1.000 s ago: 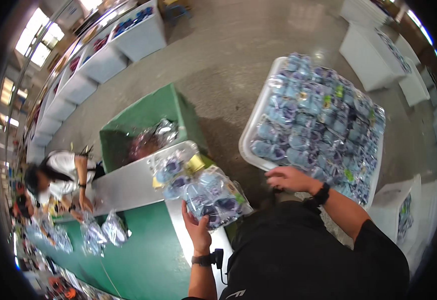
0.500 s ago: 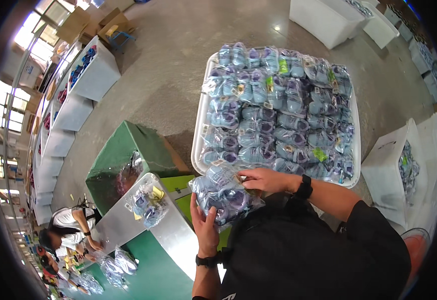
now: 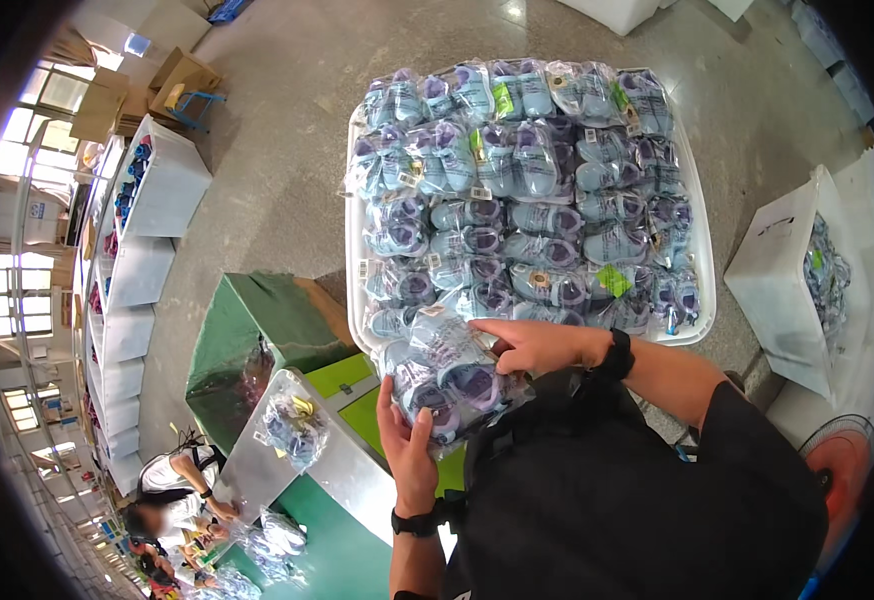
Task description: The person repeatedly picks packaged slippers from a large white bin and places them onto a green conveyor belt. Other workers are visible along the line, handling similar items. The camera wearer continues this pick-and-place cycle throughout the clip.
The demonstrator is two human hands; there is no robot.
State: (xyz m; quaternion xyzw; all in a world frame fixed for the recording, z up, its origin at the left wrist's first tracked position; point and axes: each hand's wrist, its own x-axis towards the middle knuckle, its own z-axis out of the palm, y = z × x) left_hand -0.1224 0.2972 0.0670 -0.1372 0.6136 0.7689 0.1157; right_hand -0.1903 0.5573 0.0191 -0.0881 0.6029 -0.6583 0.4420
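Note:
A pair of light-blue shoes in a clear plastic bag (image 3: 444,372) is held between both my hands, in front of my body. My left hand (image 3: 412,450) grips the bag's lower left side, thumb on the front. From the right, my right hand (image 3: 542,347) pinches the upper edge of the bag with its fingers curled. Just beyond is a large white tub (image 3: 355,325), filled with rows of similar bagged shoes (image 3: 542,235). The held bag overlaps the tub's near edge in this view.
Another bagged pair (image 3: 295,428) lies on the metal-topped table end (image 3: 257,455) at left, beside a green box (image 3: 227,335). A co-worker in white (image 3: 172,472) works there. White bins (image 3: 162,195) line the left; another bin (image 3: 772,285) and a red fan (image 3: 842,475) stand right.
The view has shifted, so the tub sits higher and further left in the picture. Both hands still hold the bagged shoes, and the right fingers have curled more at the bag's edge.

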